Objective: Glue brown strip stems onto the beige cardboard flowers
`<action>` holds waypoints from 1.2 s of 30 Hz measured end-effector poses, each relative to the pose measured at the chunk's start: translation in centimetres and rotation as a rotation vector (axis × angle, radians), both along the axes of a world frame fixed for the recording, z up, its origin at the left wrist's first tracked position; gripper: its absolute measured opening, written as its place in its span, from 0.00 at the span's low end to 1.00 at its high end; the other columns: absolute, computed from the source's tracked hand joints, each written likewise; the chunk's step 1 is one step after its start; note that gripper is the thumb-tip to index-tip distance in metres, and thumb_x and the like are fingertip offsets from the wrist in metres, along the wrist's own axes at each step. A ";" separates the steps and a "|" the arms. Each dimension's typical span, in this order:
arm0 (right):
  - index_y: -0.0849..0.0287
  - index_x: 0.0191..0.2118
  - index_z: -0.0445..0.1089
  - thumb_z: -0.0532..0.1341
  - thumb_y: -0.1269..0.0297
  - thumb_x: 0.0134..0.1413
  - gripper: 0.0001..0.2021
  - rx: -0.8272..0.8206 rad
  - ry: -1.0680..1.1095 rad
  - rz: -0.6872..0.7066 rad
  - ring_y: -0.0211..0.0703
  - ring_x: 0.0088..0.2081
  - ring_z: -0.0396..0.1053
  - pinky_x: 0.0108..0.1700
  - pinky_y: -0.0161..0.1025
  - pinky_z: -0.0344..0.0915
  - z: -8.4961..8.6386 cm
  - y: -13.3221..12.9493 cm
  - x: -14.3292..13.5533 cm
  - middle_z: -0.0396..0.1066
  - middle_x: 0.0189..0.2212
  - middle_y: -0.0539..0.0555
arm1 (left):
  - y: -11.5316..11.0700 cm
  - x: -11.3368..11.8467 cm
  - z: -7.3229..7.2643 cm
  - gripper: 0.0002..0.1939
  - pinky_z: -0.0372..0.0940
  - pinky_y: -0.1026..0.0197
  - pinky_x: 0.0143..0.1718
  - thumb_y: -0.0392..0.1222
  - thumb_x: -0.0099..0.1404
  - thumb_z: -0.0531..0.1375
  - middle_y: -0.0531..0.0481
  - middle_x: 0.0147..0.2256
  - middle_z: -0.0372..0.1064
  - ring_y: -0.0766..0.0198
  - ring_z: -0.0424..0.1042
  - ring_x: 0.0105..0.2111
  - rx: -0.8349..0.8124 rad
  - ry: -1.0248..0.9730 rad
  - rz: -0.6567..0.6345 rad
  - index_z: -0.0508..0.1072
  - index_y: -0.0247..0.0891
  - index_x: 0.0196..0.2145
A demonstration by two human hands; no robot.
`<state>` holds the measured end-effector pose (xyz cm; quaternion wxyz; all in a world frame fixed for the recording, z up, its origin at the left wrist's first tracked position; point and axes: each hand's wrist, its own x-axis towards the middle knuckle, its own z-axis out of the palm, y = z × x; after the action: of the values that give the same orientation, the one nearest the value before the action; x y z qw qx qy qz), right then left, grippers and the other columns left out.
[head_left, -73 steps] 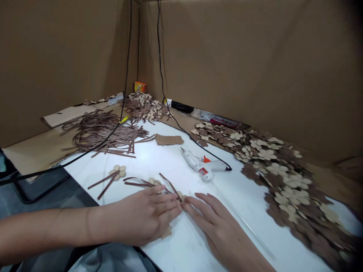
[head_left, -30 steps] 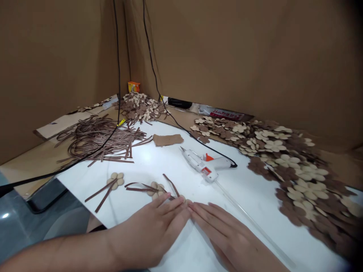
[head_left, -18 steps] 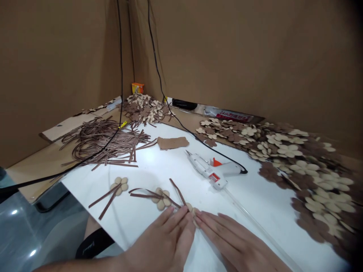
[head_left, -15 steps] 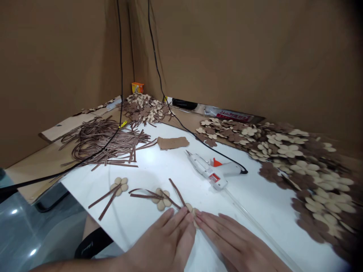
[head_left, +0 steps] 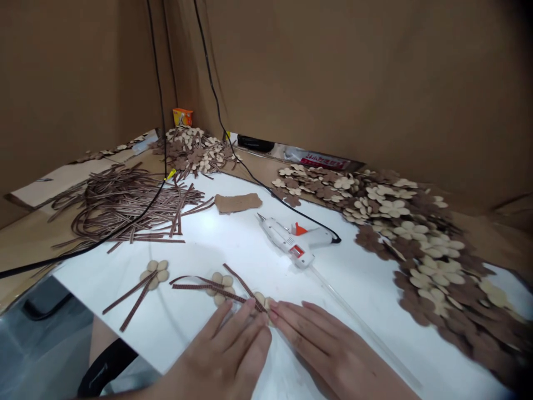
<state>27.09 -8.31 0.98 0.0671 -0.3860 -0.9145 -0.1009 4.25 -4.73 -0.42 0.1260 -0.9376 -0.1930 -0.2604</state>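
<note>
My left hand [head_left: 227,350] presses its fingertips on brown ribbon ends over a beige felt flower [head_left: 259,298] at the lower middle of the white board. From the right, the fingertips of my right hand [head_left: 320,339] touch the same flower and cover part of it. Fingers of both hands lie together, mostly flat. Just left of them is a second beige flower [head_left: 219,280] with a looped brown ribbon [head_left: 187,282]. Farther left lies a third flower [head_left: 160,272] with two ribbon tails.
A glue gun [head_left: 291,241] with a clear glue stick lies beyond my hands, near a cardboard piece [head_left: 237,203]. Ribbons [head_left: 125,203] are heaped at left, felt flowers [head_left: 391,208] at right and more flowers [head_left: 200,150] behind. A black cable [head_left: 266,186] crosses the board.
The whole view has shifted, so the things on the board appear farther left. My left fingers have spread a little over the ribbons; both hands remain at the same flower.
</note>
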 end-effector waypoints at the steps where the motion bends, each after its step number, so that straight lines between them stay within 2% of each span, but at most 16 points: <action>1: 0.63 0.58 0.58 0.44 0.82 0.52 0.28 0.002 0.010 -0.005 0.40 0.55 0.62 0.51 0.41 0.66 0.0 0.0 0.0 0.62 0.57 0.52 | 0.0 0.1 -0.1 0.14 0.55 0.50 0.55 0.31 0.65 0.49 0.46 0.46 0.71 0.52 0.64 0.52 0.007 -0.010 0.005 0.70 0.30 0.44; 5: 0.60 0.57 0.60 0.44 0.82 0.54 0.26 0.009 0.081 -0.020 0.37 0.54 0.63 0.51 0.38 0.65 -0.1 0.1 -0.2 0.64 0.55 0.49 | 0.1 0.4 -0.3 0.15 0.53 0.48 0.54 0.33 0.65 0.49 0.46 0.46 0.71 0.51 0.63 0.51 0.009 0.026 0.047 0.70 0.30 0.46; 12: 0.60 0.56 0.61 0.44 0.81 0.55 0.25 0.009 0.066 -0.015 0.38 0.55 0.61 0.52 0.39 0.64 -0.5 -0.1 0.0 0.63 0.56 0.50 | 0.0 0.7 -0.1 0.17 0.53 0.51 0.52 0.34 0.65 0.48 0.44 0.46 0.71 0.55 0.64 0.44 -0.082 0.092 0.063 0.66 0.26 0.50; 16: 0.62 0.56 0.61 0.44 0.81 0.55 0.25 0.034 0.067 0.017 0.37 0.55 0.62 0.50 0.38 0.65 -0.5 0.1 0.2 0.63 0.56 0.52 | 0.0 1.2 -0.1 0.17 0.54 0.51 0.49 0.32 0.64 0.49 0.44 0.44 0.72 0.56 0.64 0.40 -0.045 0.062 0.078 0.66 0.26 0.49; 21: 0.61 0.56 0.61 0.43 0.79 0.56 0.24 0.068 0.046 0.032 0.36 0.54 0.63 0.47 0.37 0.66 0.0 0.4 0.0 0.64 0.56 0.50 | -0.2 1.5 -0.3 0.16 0.54 0.51 0.45 0.35 0.63 0.49 0.45 0.43 0.73 0.58 0.62 0.34 -0.003 0.018 0.106 0.69 0.30 0.46; 26: 0.62 0.54 0.63 0.41 0.81 0.53 0.26 0.120 0.042 0.005 0.34 0.51 0.65 0.46 0.37 0.65 0.1 0.3 -0.4 0.66 0.53 0.48 | -0.6 1.9 -0.4 0.15 0.53 0.54 0.43 0.37 0.64 0.48 0.44 0.42 0.73 0.59 0.60 0.35 -0.013 0.031 0.144 0.70 0.32 0.44; 31: 0.60 0.51 0.66 0.42 0.80 0.54 0.24 0.150 0.028 -0.023 0.36 0.49 0.68 0.43 0.39 0.67 -0.1 0.1 -0.8 0.68 0.51 0.47 | -0.5 2.4 -0.3 0.16 0.53 0.55 0.41 0.38 0.64 0.47 0.42 0.42 0.72 0.57 0.59 0.35 -0.029 0.057 0.151 0.70 0.32 0.44; 36: 0.63 0.51 0.66 0.41 0.80 0.54 0.24 0.155 0.001 -0.030 0.40 0.48 0.69 0.42 0.40 0.69 -0.3 0.0 -1.1 0.68 0.52 0.51 | -0.4 2.3 0.1 0.18 0.53 0.56 0.40 0.39 0.63 0.48 0.40 0.43 0.71 0.56 0.59 0.35 -0.056 0.065 0.124 0.70 0.30 0.45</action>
<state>26.01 -8.35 0.67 0.0956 -0.3932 -0.8981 -0.1721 6.54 -5.16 -0.37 0.1220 -0.9348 -0.2539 -0.2161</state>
